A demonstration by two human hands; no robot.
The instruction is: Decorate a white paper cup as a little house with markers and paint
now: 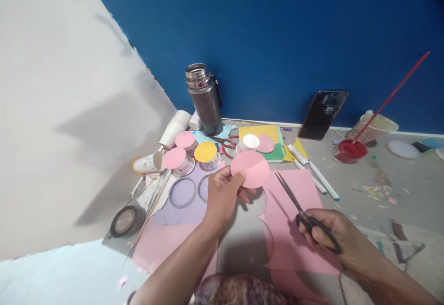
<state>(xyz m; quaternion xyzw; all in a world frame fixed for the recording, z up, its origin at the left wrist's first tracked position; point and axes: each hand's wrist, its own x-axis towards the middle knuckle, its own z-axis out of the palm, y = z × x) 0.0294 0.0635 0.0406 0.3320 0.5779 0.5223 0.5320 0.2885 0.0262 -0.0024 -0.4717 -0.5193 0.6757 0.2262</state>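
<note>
Patterned cloth (239,291) sits nearest; beyond it, the left hand (224,196)'s grip pinches a pink paper disc (251,171) above the desk (239,245). The right hand (335,226) holds scissors (301,211), blades seemingly just parted; swinging them left could nick the disc. Cups (211,162) crowd the far-left side; bare desk shows nearer.

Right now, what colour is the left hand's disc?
Pink; the disc shows best in the head view.

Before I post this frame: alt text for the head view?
Left hand holds a round pink paper disc; right hand holds black-handled metal scissors over a pink paper sheet. Beyond: patterned paper cups topped with pink or yellow discs, and an uncapped grey metal flask.
</note>
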